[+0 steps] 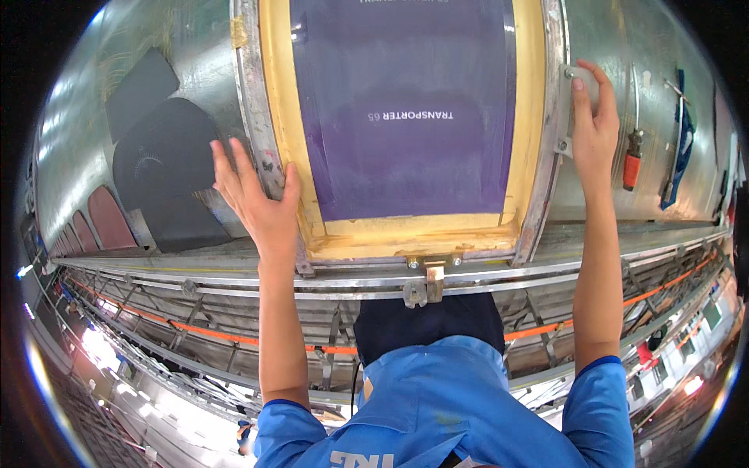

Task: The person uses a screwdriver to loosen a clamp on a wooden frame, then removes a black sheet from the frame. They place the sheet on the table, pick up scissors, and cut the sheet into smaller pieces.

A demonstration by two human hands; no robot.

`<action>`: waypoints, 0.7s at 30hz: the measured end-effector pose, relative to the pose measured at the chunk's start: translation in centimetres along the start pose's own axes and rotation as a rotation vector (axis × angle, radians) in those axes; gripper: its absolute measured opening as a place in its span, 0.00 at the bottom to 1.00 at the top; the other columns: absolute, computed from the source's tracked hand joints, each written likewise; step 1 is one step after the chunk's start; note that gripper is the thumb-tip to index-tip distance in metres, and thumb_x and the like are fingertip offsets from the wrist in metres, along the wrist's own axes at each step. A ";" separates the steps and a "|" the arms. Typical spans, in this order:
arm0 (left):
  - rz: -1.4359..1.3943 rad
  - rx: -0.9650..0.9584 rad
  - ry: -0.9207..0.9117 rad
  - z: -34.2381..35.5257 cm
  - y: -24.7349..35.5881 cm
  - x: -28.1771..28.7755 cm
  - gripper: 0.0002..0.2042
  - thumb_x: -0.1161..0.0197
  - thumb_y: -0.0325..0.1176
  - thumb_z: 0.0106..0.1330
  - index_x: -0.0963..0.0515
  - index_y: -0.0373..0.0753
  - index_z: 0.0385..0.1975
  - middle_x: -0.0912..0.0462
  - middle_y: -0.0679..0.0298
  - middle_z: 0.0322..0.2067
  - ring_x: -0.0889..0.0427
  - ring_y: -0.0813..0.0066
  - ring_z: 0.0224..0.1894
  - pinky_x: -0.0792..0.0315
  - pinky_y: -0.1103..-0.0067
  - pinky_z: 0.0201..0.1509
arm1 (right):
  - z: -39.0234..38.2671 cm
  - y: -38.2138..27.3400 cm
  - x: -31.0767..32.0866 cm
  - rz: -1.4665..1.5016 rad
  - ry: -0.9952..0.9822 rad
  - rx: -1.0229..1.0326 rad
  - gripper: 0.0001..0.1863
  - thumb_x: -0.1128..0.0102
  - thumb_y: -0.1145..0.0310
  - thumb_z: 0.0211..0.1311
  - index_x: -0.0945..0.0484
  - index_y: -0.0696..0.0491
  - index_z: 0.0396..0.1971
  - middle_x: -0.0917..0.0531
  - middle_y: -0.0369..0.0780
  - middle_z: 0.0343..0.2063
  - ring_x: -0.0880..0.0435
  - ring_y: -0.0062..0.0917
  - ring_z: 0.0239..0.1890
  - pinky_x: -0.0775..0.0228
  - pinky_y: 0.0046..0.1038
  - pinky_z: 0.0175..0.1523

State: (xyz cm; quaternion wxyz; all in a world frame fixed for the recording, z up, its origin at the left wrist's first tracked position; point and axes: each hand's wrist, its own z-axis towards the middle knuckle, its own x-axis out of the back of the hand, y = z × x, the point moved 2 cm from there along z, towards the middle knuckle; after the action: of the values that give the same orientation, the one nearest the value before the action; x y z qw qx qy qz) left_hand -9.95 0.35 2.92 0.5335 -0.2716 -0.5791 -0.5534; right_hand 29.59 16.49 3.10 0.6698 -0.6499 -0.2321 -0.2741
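A screen-printing frame (537, 187) with a purple mesh (413, 168) and yellowish taped borders lies on the metal table in front of me. My left hand (261, 207) rests at its left rail, fingers spread and thumb against the frame's inner side. On the right side, a pale metal bracket (566, 117) is bolted along the rail. My right hand (597, 117) holds the bracket's upper part, thumb on its face and fingers curled around the outer edge. A metal clamp (434, 279) sits at the middle of the frame's near edge.
Dark grey cut pieces (168, 164) lie on the table at the left, beside several reddish rounded pieces (109, 218). An orange-handled screwdriver (632, 162) and a blue strip-like item (680, 156) lie at the right. Metal rails (211, 285) and an orange line run along the near edge.
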 end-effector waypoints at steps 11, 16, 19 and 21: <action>0.025 -0.296 -0.253 1.8 10.4 -6.6 0.50 0.34 0.66 0.55 0.41 0.40 0.73 0.47 0.51 0.75 0.51 0.52 0.77 0.65 0.47 0.76 | -0.3 0.3 -0.5 0.313 -0.022 -0.218 0.22 0.42 0.60 0.73 0.27 0.51 0.63 0.18 0.34 0.45 0.25 0.14 0.42 0.34 0.18 0.52; 0.095 -0.283 -0.285 1.7 9.1 -7.4 0.58 0.39 0.75 0.50 0.44 0.36 0.73 0.47 0.53 0.75 0.51 0.56 0.78 0.68 0.46 0.76 | -0.8 0.6 -0.1 0.307 -0.027 -0.361 0.22 0.40 0.60 0.72 0.23 0.55 0.60 0.17 0.33 0.47 0.23 0.15 0.44 0.32 0.19 0.52; 0.060 -0.244 -0.265 1.5 8.9 -7.6 0.60 0.43 0.79 0.48 0.45 0.35 0.73 0.46 0.54 0.75 0.52 0.59 0.78 0.71 0.46 0.76 | -0.9 1.1 0.1 0.252 -0.044 -0.257 0.26 0.38 0.57 0.70 0.26 0.59 0.61 0.18 0.36 0.49 0.22 0.20 0.50 0.34 0.23 0.58; 0.060 -0.237 -0.257 1.6 8.7 -7.6 0.61 0.43 0.79 0.48 0.46 0.33 0.73 0.47 0.53 0.75 0.52 0.59 0.78 0.71 0.47 0.76 | -0.8 0.6 0.1 -0.051 0.031 -0.019 0.28 0.38 0.58 0.69 0.29 0.60 0.63 0.21 0.42 0.54 0.24 0.28 0.55 0.36 0.28 0.63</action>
State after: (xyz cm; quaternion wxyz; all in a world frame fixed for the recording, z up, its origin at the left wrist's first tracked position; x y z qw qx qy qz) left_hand -0.44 6.00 -0.71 0.4357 -0.4182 -0.5647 -0.5625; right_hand 30.03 15.64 2.69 0.6598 -0.6459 -0.2357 -0.3032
